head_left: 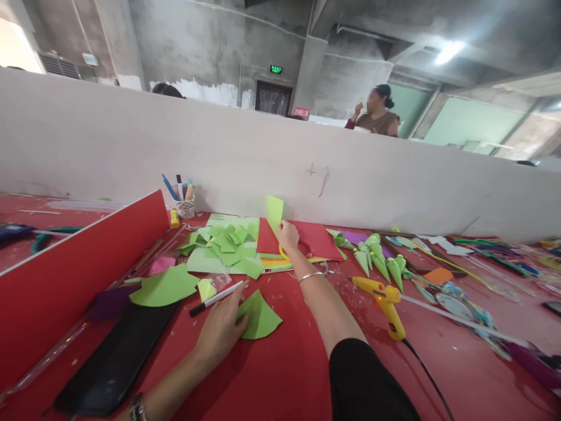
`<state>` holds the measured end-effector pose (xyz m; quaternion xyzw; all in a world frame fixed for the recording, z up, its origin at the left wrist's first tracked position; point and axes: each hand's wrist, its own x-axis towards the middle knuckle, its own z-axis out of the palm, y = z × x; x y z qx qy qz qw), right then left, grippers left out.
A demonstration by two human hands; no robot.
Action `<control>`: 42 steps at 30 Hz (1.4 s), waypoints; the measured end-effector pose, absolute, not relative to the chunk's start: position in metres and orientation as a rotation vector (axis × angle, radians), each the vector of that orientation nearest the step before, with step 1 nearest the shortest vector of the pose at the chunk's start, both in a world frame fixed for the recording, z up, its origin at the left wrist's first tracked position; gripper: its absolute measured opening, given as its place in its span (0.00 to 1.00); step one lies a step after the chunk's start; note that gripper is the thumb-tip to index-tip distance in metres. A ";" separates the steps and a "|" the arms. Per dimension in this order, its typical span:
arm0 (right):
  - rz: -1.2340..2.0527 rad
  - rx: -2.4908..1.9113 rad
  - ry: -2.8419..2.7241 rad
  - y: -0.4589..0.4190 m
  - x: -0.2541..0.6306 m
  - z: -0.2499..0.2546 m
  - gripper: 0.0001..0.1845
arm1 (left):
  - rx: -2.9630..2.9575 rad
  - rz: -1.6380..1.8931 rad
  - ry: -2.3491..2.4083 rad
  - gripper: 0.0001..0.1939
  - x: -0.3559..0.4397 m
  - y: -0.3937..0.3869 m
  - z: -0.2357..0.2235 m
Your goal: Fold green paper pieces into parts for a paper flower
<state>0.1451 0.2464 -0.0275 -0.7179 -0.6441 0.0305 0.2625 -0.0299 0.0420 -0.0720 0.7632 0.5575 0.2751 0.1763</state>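
Low on the red table, my left hand (221, 324) holds the edge of a fan-shaped piece of green paper (262, 317), its thumb on the paper. A white marker with a black cap (218, 298) lies right beside its fingers. Farther forward, my right hand (288, 235) is closed on an upright piece of green paper (274, 211). Under that hand lie a red sheet (319, 233) and a yellow ring-shaped thing (284, 254), partly hidden by my wrist. Many small green paper pieces (228, 238) are heaped on a pale green sheet (196, 263) to the left.
A yellow glue gun (385, 301) with a black cord lies right of my forearm, near green paper cones (379, 257). On the left are larger green paper (166, 286), a black phone-like slab (118, 356), a red divider (87, 280) and a pen cup (186, 207). A white partition (228, 158) stands behind.
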 end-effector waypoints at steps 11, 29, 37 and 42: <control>0.137 -1.698 -1.571 0.264 0.145 -0.001 0.12 | 2.130 0.764 1.580 0.28 -0.030 0.041 -0.067; 0.345 -1.169 -1.545 0.215 0.158 0.066 0.11 | 2.065 0.850 1.517 0.26 -0.033 0.045 -0.066; 0.478 -1.055 -1.659 0.125 0.197 0.082 0.12 | 1.812 1.106 1.544 0.31 -0.088 0.063 0.001; 0.515 -1.155 -1.688 0.081 0.226 0.072 0.12 | 1.957 0.976 1.866 0.31 -0.160 0.075 -0.005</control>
